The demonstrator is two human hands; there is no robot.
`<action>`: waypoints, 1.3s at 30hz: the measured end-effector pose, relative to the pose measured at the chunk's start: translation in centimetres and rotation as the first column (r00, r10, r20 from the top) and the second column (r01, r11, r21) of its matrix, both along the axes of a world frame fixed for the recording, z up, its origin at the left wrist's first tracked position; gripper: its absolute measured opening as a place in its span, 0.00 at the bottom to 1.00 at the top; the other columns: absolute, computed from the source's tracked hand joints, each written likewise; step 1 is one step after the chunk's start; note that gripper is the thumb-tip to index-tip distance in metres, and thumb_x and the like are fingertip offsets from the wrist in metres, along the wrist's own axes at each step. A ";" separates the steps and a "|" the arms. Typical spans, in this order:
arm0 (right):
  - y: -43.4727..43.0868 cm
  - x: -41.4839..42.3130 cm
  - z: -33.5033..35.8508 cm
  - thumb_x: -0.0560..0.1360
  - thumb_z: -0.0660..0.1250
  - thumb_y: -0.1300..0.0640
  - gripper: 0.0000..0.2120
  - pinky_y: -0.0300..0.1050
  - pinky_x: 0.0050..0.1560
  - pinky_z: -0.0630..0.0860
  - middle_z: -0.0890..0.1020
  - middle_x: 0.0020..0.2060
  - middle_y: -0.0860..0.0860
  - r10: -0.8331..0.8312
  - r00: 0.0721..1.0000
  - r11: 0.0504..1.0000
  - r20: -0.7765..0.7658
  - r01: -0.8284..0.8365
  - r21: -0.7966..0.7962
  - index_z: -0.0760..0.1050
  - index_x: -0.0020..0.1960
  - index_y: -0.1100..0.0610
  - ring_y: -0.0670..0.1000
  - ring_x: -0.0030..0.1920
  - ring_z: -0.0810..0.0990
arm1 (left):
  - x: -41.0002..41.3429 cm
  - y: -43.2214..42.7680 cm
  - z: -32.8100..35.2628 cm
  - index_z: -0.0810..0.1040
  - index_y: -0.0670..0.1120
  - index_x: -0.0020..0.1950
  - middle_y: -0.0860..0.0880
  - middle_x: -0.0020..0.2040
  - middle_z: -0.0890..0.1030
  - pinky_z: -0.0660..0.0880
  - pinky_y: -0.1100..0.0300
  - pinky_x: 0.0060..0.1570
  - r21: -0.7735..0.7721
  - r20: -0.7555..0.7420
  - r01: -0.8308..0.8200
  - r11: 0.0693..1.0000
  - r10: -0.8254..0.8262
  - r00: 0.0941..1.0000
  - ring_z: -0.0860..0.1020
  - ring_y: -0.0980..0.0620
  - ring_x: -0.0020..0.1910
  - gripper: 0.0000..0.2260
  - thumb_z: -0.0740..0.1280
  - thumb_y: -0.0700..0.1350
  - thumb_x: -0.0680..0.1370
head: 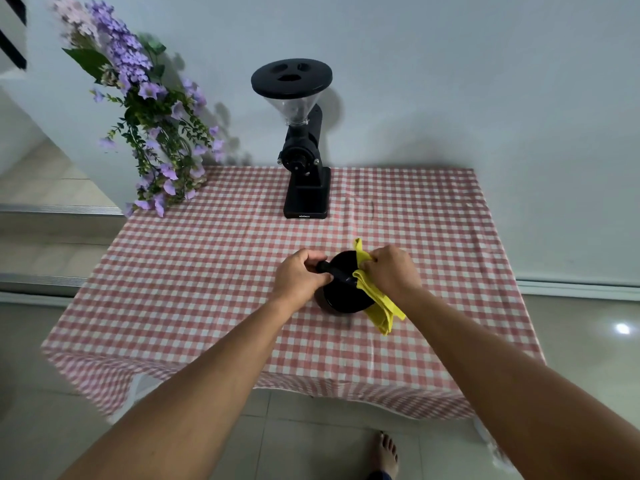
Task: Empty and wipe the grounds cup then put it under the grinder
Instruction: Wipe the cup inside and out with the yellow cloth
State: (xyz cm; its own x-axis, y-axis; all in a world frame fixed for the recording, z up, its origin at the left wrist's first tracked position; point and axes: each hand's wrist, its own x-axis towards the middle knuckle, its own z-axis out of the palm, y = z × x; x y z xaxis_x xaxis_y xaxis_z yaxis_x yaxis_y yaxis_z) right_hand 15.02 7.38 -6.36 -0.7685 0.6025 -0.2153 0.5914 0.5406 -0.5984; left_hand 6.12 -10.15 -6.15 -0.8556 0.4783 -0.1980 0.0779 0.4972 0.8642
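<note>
The black grounds cup [341,292] is near the middle of the table, a little toward the front, tilted with its handle pointing left. My left hand [300,275] grips that handle. My right hand [389,268] presses a folded yellow cloth [375,304] against the cup's right side and rim; the cloth hangs down past the cup toward the front. The black grinder [304,157] stands at the back of the table against the wall, with a clear hopper and black lid on top. Its base platform is bare.
A red-and-white checked tablecloth [207,271] covers the table. A bunch of purple flowers [156,133] leans at the back left corner. Tiled floor lies below the front edge, with a bare foot [388,452] showing there.
</note>
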 end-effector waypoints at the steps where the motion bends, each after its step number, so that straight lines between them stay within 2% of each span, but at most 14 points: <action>1: -0.2 -0.1 0.2 0.77 0.62 0.53 0.11 0.42 0.29 0.67 0.80 0.33 0.49 0.033 0.999 0.998 0.013 -0.034 0.057 0.78 0.38 0.53 0.54 0.37 0.80 | 0.0 0.0 0.0 0.82 0.49 0.58 0.53 0.54 0.84 0.81 0.58 0.57 -0.003 -0.004 0.001 1.000 -0.001 1.000 0.82 0.56 0.55 0.18 0.78 0.38 0.71; 4: -1.1 -0.5 0.4 0.80 0.60 0.53 0.12 0.49 0.42 0.77 0.84 0.48 0.48 0.248 0.968 0.933 -0.038 -0.228 0.280 0.80 0.58 0.46 0.55 0.48 0.82 | 0.0 0.3 0.2 0.82 0.53 0.52 0.56 0.51 0.84 0.80 0.62 0.52 -0.011 -0.033 0.039 0.999 -0.039 0.999 0.83 0.56 0.53 0.16 0.78 0.38 0.70; 6: -1.3 -0.5 0.1 0.80 0.60 0.53 0.15 0.50 0.50 0.77 0.83 0.57 0.48 0.362 0.929 0.878 -0.080 -0.311 0.365 0.77 0.65 0.45 0.55 0.53 0.81 | 0.0 0.5 0.2 0.82 0.53 0.51 0.56 0.49 0.85 0.79 0.64 0.49 -0.020 -0.063 0.060 0.998 -0.061 0.996 0.83 0.56 0.51 0.15 0.78 0.38 0.69; 8: -1.0 -0.4 0.0 0.80 0.60 0.52 0.14 0.49 0.47 0.78 0.84 0.55 0.47 0.323 0.942 0.899 -0.089 -0.276 0.341 0.77 0.63 0.45 0.54 0.52 0.82 | 0.2 0.5 0.1 0.82 0.52 0.52 0.56 0.50 0.84 0.79 0.65 0.50 -0.007 -0.069 0.057 0.998 -0.057 0.996 0.82 0.57 0.52 0.15 0.78 0.38 0.70; 11: -0.2 0.1 -0.2 0.79 0.61 0.51 0.09 0.43 0.31 0.69 0.81 0.37 0.47 0.131 0.991 0.976 -0.004 -0.128 0.176 0.78 0.44 0.48 0.54 0.42 0.81 | 0.3 0.1 -0.4 0.82 0.50 0.57 0.55 0.53 0.83 0.79 0.63 0.55 0.015 -0.055 0.009 1.000 -0.009 0.998 0.81 0.57 0.54 0.17 0.78 0.39 0.71; 13: 0.4 0.5 -0.4 0.76 0.65 0.51 0.13 0.42 0.27 0.65 0.77 0.31 0.49 0.027 0.999 1.000 0.042 -0.028 0.010 0.74 0.34 0.53 0.53 0.35 0.79 | 0.4 -0.3 -0.8 0.81 0.50 0.58 0.55 0.54 0.82 0.78 0.65 0.53 0.050 -0.018 -0.058 0.997 0.059 0.998 0.81 0.57 0.55 0.17 0.78 0.39 0.71; 16: 0.3 0.5 -0.3 0.75 0.68 0.52 0.17 0.40 0.25 0.64 0.74 0.27 0.50 -0.069 0.995 0.987 0.074 0.079 -0.141 0.71 0.30 0.57 0.49 0.28 0.73 | 0.7 -0.6 -1.3 0.81 0.49 0.58 0.53 0.54 0.82 0.77 0.68 0.48 0.081 0.017 -0.112 0.990 0.111 0.994 0.81 0.57 0.54 0.17 0.78 0.40 0.71; 19: -0.1 0.0 0.2 0.76 0.65 0.57 0.15 0.42 0.29 0.66 0.74 0.29 0.51 -0.050 0.997 0.987 0.061 0.059 -0.148 0.71 0.31 0.58 0.50 0.31 0.73 | 0.6 -0.8 -1.1 0.80 0.49 0.62 0.52 0.56 0.83 0.80 0.59 0.56 0.076 0.110 -0.071 0.995 0.062 0.992 0.81 0.53 0.57 0.20 0.78 0.39 0.71; 23: -0.9 0.0 0.8 0.78 0.59 0.56 0.11 0.44 0.32 0.70 0.80 0.36 0.50 0.059 0.998 0.997 0.027 -0.060 0.043 0.80 0.43 0.54 0.53 0.38 0.79 | -0.2 -0.9 -0.3 0.81 0.56 0.62 0.54 0.58 0.83 0.80 0.50 0.61 0.047 0.278 0.072 0.996 -0.082 0.957 0.81 0.53 0.59 0.21 0.77 0.56 0.71; 25: -1.4 -0.2 1.0 0.78 0.58 0.56 0.12 0.44 0.31 0.71 0.82 0.37 0.48 0.111 0.994 0.988 0.018 -0.113 0.101 0.81 0.47 0.48 0.50 0.38 0.79 | -0.7 -0.6 0.2 0.81 0.59 0.60 0.56 0.59 0.83 0.80 0.47 0.60 0.006 0.338 0.103 0.995 -0.099 0.936 0.79 0.54 0.60 0.19 0.76 0.58 0.71; 29: -2.0 -0.2 0.7 0.79 0.59 0.54 0.13 0.42 0.38 0.77 0.84 0.45 0.45 0.139 0.988 0.990 -0.069 -0.137 0.029 0.81 0.55 0.43 0.47 0.42 0.80 | -1.4 -0.9 0.1 0.77 0.51 0.62 0.47 0.59 0.83 0.81 0.48 0.56 -0.019 0.499 0.182 0.983 -0.148 0.854 0.81 0.47 0.58 0.21 0.76 0.54 0.72; 33: -1.5 0.4 -0.2 0.79 0.61 0.55 0.14 0.42 0.49 0.80 0.85 0.49 0.43 0.113 0.974 0.984 -0.197 -0.138 -0.115 0.81 0.59 0.45 0.47 0.49 0.82 | -1.5 -1.7 -0.4 0.76 0.47 0.63 0.43 0.59 0.83 0.84 0.47 0.49 0.039 0.583 0.179 0.983 -0.167 0.795 0.84 0.42 0.56 0.31 0.81 0.55 0.65; 36: -1.1 1.1 -0.7 0.79 0.64 0.57 0.13 0.28 0.42 0.72 0.85 0.45 0.43 0.021 0.956 0.970 -0.291 -0.090 -0.225 0.81 0.60 0.49 0.46 0.49 0.82 | -1.1 -1.7 -1.1 0.76 0.51 0.62 0.43 0.60 0.82 0.84 0.48 0.43 0.067 0.567 0.092 0.994 -0.114 0.816 0.83 0.41 0.55 0.32 0.81 0.56 0.62; 39: -1.3 1.3 -1.1 0.78 0.66 0.53 0.12 0.34 0.39 0.72 0.86 0.42 0.50 -0.028 0.957 0.973 -0.287 -0.040 -0.227 0.82 0.59 0.51 0.48 0.43 0.81 | -0.7 -1.5 -1.4 0.76 0.54 0.63 0.45 0.61 0.81 0.84 0.49 0.41 0.081 0.546 0.039 0.996 -0.077 0.834 0.82 0.42 0.57 0.34 0.81 0.58 0.60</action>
State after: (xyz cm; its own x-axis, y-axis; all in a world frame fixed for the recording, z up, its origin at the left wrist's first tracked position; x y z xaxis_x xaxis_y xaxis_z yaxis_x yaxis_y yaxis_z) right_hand 16.34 6.10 -7.45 -0.8213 0.5584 -0.1165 0.3738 0.3725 -0.8494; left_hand 5.44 -11.67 -7.59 -0.5860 0.5514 -0.5938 -0.3909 0.4496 0.8032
